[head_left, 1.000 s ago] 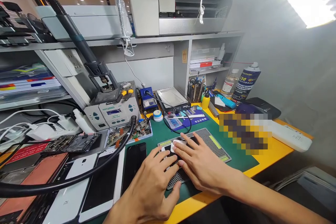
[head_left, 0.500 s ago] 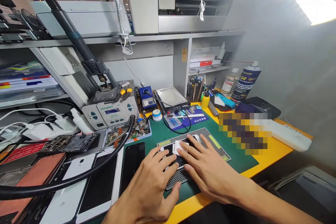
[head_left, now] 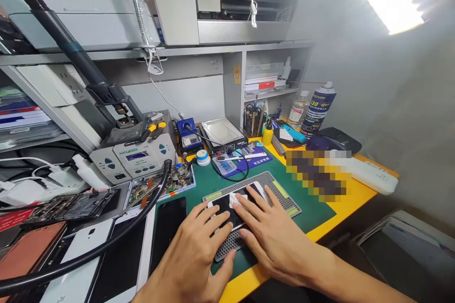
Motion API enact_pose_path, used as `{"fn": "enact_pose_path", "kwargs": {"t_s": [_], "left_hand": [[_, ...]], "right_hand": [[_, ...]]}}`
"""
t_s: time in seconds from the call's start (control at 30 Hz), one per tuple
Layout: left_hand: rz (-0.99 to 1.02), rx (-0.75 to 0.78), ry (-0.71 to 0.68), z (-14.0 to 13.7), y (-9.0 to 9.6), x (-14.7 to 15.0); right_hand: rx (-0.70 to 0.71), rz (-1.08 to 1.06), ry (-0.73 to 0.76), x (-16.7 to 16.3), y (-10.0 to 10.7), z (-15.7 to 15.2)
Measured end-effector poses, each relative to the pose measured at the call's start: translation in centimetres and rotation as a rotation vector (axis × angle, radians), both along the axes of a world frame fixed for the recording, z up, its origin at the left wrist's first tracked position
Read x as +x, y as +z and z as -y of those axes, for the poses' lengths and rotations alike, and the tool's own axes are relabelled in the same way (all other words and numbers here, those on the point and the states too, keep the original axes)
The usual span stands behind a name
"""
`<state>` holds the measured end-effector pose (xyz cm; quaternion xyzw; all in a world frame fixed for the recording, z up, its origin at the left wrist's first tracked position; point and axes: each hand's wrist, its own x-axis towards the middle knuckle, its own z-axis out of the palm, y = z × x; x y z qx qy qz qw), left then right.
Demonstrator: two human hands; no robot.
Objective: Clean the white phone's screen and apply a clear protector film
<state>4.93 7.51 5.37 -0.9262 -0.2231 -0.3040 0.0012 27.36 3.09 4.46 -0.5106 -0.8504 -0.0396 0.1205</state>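
Observation:
A white-framed smartphone [head_left: 223, 206] with a black screen lies at a slant on a grey perforated mat [head_left: 230, 245]. My left hand [head_left: 199, 241] rests at the phone's left end, fingers apart and stretched over its edge and screen. A small white wipe [head_left: 237, 200] lies on the screen, partly covered by the fingers of my right hand [head_left: 268, 227]. That hand is spread flat across the right half of the phone, its fingertips pressing on wipe and screen. Parts of the phone are hidden beneath both hands.
Left of my hands lie several phones, including a black one [head_left: 168, 227], under a black hose [head_left: 117, 241]. Behind stand a parts tray [head_left: 177, 183], a grey rework station [head_left: 137, 158] and a heating plate [head_left: 223, 135]. A spray can [head_left: 318, 111] stands at the right back.
The whole scene has shifted left in view as my head turned to the right. Both hands keep their places on the phone, with little visible movement of the fingers.

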Motion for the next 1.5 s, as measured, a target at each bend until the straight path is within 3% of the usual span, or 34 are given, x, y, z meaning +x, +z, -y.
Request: {"fn": "enact_pose_path", "kwargs": {"t_s": [0.27, 0.5, 0.77, 0.97, 1.23, 1.5], "left_hand": [[0.023, -0.009, 0.017, 0.0, -0.7, 0.0], [0.026, -0.001, 0.004, 0.2, -0.2, 0.1], [0.002, -0.007, 0.021, 0.2, -0.5, 0.1], [0.017, 0.035, 0.013, 0.1, 0.0, 0.2], [0.012, 0.028, 0.029, 0.1, -0.5, 0.1], [-0.003, 0.048, 0.022, 0.2, 0.1, 0.3]], "right_hand": [[0.043, -0.001, -0.173, 2.8, -0.5, -0.6], [-0.065, -0.036, -0.006, -0.1, -0.2, 1.2], [0.071, -0.034, -0.197, 2.0, -1.4, 1.2], [0.031, -0.048, -0.089, -0.9, -1.5, 1.9], [0.035, -0.016, -0.212, 1.6, -1.5, 1.8], [0.009, -0.028, -0.081, -0.7, -1.5, 2.4]]}}
